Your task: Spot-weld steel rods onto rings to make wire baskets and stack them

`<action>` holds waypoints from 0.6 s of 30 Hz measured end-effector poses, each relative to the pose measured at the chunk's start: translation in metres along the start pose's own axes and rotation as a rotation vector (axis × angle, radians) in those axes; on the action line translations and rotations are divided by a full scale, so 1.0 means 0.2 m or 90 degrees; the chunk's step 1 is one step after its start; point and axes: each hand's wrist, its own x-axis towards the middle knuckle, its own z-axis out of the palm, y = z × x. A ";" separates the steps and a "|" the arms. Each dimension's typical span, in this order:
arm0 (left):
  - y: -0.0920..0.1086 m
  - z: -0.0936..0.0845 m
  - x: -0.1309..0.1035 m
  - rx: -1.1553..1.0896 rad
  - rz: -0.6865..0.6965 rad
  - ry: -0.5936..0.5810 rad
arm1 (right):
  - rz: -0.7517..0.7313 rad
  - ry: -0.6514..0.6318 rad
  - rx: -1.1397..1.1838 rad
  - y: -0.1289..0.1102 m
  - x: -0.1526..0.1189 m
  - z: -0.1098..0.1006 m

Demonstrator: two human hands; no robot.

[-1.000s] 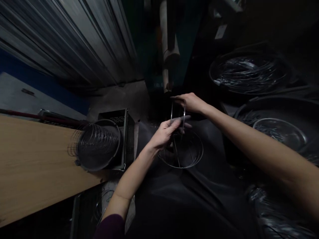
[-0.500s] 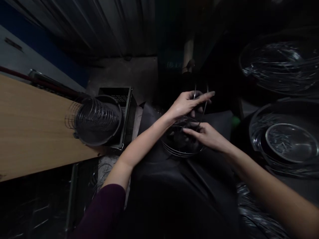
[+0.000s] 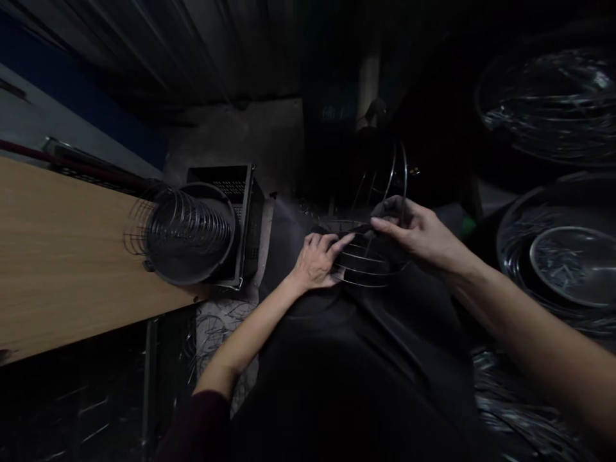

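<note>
Left hand point(image 3: 316, 260) lowered, gripping wire frame point(image 3: 363, 272); right hand point(image 3: 411, 228) seemingly holds hoop point(image 3: 405, 170).

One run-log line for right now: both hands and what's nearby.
Left hand: on wire frame | Right hand: holding wire loop | Left side: wire rings at bucket | Right side: bowl of metal pieces

Over the lap's dark cloth point(image 3: 312, 366), the person's left hand point(image 3: 315, 262) grips the side of a round wire frame point(image 3: 363, 272) while the right hand point(image 3: 423, 232) pinches curved wires point(image 3: 405, 173) above it, wire rings point(image 3: 212, 224) beside a wooden board point(image 3: 67, 256) off to the left.
</note>
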 end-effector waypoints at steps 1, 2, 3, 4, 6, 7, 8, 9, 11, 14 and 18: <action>-0.01 -0.04 0.05 -0.012 0.004 0.001 | -0.003 0.012 0.009 0.01 0.02 0.00; -0.02 -0.09 0.10 -0.025 0.004 0.005 | -0.004 0.022 0.022 0.01 0.05 -0.01; -0.02 -0.13 0.15 -0.038 0.004 0.014 | -0.006 0.031 0.039 0.01 0.08 -0.01; -0.02 -0.17 0.18 -0.049 0.005 0.032 | -0.008 0.039 0.056 -0.01 0.11 -0.03; -0.02 -0.20 0.25 -0.072 0.009 0.095 | -0.018 0.049 0.089 -0.05 0.17 -0.05; -0.03 -0.21 0.28 -0.085 0.015 0.141 | -0.025 0.053 0.103 -0.08 0.20 -0.07; -0.03 -0.21 0.32 -0.099 0.024 0.192 | -0.030 0.055 0.115 -0.12 0.23 -0.08; -0.04 -0.21 0.36 -0.113 0.035 0.240 | -0.033 0.054 0.124 -0.15 0.26 -0.10; -0.07 -0.22 0.45 -0.135 0.061 0.319 | -0.036 0.053 0.134 -0.22 0.32 -0.13; -0.12 -0.25 0.58 -0.146 0.096 0.377 | -0.047 0.057 0.138 -0.29 0.41 -0.17; -0.19 -0.26 0.71 -0.146 0.131 0.428 | -0.054 0.061 0.154 -0.34 0.52 -0.20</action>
